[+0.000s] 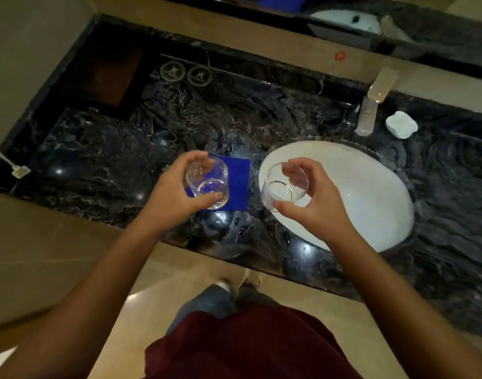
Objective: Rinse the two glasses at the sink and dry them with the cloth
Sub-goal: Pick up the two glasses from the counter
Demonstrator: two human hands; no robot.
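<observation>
Two clear glasses, both lifted: left hand grips the left glass over the blue cloth lying flat on the dark marble tabletop; right hand grips the right glass above the white sink rim. Mouths tilted toward the wearer, probably for inspection. Tap behind the basin, no water seen running.

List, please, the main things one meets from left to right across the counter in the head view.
small white tag → left hand with a glass over the blue cloth → right hand with a second glass → white sink → white soap.
</observation>
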